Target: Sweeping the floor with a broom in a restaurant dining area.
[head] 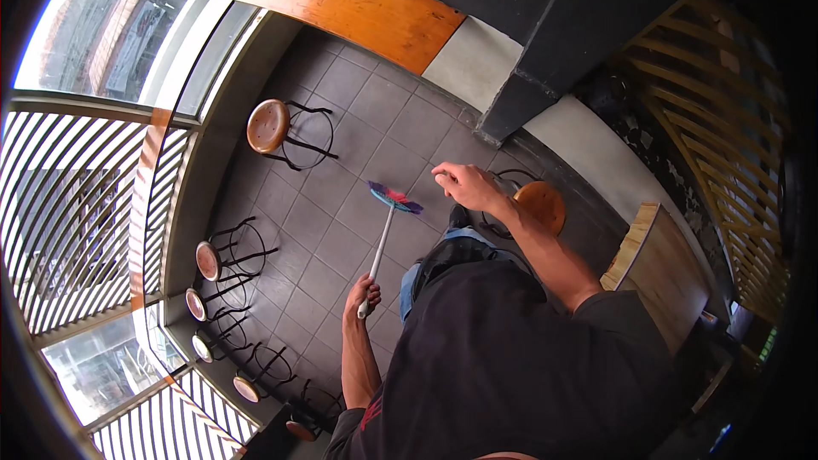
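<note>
My left hand is closed around the end of the pale handle of a broom. The broom's head, light blue with purple and pink bristles, is out ahead over the grey tiled floor. My right hand is raised in front of me with its fingers bent and holds nothing that I can see. Below and beside the right forearm is a round wooden stool with dark metal legs, partly hidden by the arm.
Another round stool stands ahead to the left, and several more line the window wall. An orange wooden counter runs across the far side. A dark pillar and a wooden cabinet are to the right.
</note>
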Demonstrator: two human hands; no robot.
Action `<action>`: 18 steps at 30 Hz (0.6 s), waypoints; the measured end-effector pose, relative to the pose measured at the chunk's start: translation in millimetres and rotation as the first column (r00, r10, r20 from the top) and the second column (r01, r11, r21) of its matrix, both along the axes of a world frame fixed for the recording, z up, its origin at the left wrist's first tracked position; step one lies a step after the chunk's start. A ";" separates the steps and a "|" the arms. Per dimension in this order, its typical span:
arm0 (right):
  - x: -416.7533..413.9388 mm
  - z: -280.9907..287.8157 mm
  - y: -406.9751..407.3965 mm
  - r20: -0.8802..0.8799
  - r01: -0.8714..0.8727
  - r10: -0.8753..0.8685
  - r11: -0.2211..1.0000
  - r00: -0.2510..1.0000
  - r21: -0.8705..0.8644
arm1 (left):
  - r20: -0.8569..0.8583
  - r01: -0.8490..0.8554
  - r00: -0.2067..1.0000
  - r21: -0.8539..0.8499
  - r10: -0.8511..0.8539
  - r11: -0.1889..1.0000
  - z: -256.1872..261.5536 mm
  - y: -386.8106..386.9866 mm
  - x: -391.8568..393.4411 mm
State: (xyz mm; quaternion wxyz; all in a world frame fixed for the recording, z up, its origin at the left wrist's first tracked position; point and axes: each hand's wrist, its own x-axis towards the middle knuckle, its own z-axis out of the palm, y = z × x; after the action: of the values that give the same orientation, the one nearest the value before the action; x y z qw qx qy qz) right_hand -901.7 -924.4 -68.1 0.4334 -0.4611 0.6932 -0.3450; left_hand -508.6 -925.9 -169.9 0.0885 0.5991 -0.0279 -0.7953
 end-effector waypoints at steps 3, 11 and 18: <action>-5.7 -11.4 24.2 -0.083 0.065 -0.070 0.996 0.994 -0.065 | -0.070 0.078 0.994 -0.007 -0.079 0.997 -20.1 -25.9 -44.1; -2.3 0.2 92.6 -0.018 0.246 -0.246 0.969 0.969 0.004 | -0.153 0.231 0.956 -0.131 -0.250 0.964 -75.9 -69.2 -104.4; 45.1 5.0 116.3 0.028 0.181 -0.181 0.983 0.983 0.012 | -0.195 0.035 0.980 -0.012 -0.037 0.999 -91.4 -16.0 -18.8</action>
State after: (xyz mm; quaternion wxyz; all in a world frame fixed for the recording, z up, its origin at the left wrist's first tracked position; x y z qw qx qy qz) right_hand -856.6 -808.1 -63.1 0.4126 -0.3892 0.7273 -0.3864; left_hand -527.4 -941.9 -261.3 0.0789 0.5174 -0.0333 -0.8514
